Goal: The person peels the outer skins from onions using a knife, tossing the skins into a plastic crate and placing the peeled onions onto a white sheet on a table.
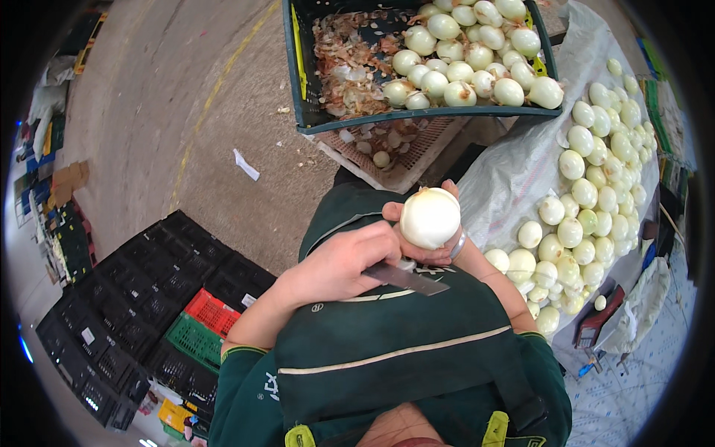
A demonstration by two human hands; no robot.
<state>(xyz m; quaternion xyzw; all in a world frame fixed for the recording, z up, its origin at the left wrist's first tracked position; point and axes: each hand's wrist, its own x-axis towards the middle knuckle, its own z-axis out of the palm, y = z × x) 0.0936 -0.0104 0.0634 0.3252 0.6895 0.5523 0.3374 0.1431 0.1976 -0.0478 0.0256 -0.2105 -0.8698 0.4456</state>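
In front of my apron point(395, 328), my right hand point(456, 242) cradles a peeled white onion point(430, 217) from below and behind, with fingers around its sides. My left hand point(346, 257) is closed around the handle of a short knife point(410, 279). The knife's blade points to the right, below the onion and apart from it. Most of the handle is hidden in my fist. A ring shows on my right hand.
A dark green crate point(428, 118) with onions and loose skins stands ahead, over a pale crate point(402, 177). Many peeled onions point(585, 194) lie on a white plastic sheet point(514, 167) at right. Black crates point(112, 313) stand at left. A red device point(599, 319) lies at lower right.
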